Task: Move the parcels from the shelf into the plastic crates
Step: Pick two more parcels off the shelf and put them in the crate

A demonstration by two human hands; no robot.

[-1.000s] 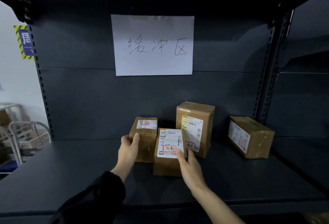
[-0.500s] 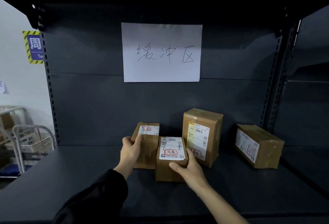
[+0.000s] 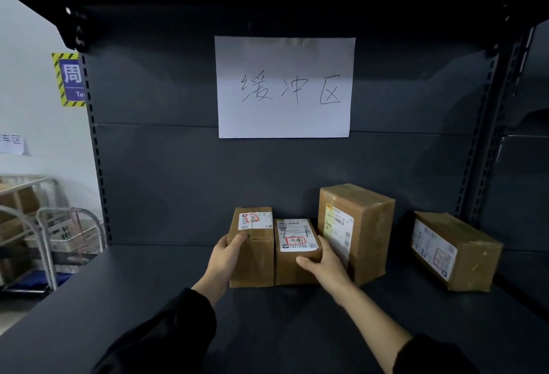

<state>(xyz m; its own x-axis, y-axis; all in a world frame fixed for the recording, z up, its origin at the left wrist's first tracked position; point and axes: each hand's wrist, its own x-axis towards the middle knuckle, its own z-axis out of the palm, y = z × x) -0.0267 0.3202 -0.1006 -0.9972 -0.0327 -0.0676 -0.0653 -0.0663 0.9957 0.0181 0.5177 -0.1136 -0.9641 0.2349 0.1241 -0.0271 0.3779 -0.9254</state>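
Grip, left: the left hand [image 3: 227,257] grasps the left parcel [image 3: 255,260], fingers curled over its upper front left corner, palm against its left side.
Grip, right: the right hand [image 3: 323,263] grasps the middle parcel [image 3: 292,269], thumb lying across its front just under the label and fingers wrapped round its right side, in the gap next to the tall parcel [image 3: 356,234].

Both held parcels stand on the shelf [image 3: 148,299], side by side and touching, between the two grips. Each stands on end, long axis apparently vertical, with the labelled top face up.
Middle parcel label: a red box with handwritten 济南; the smaller print is unreadable. Left parcel label: a red stamp, not legible.

The tall parcel, just right of the right grip, is upright with its long axis vertical and its label facing front-left.
The fourth parcel [image 3: 454,251], well to the right of both grips, lies on its side, labelled end facing front-left.

Above the grips, a white sheet [image 3: 285,86] on the back panel reads 缓冲区.
Far left of the left grip, a blue sign [image 3: 69,79] with a striped border shows 周 and "Tu".
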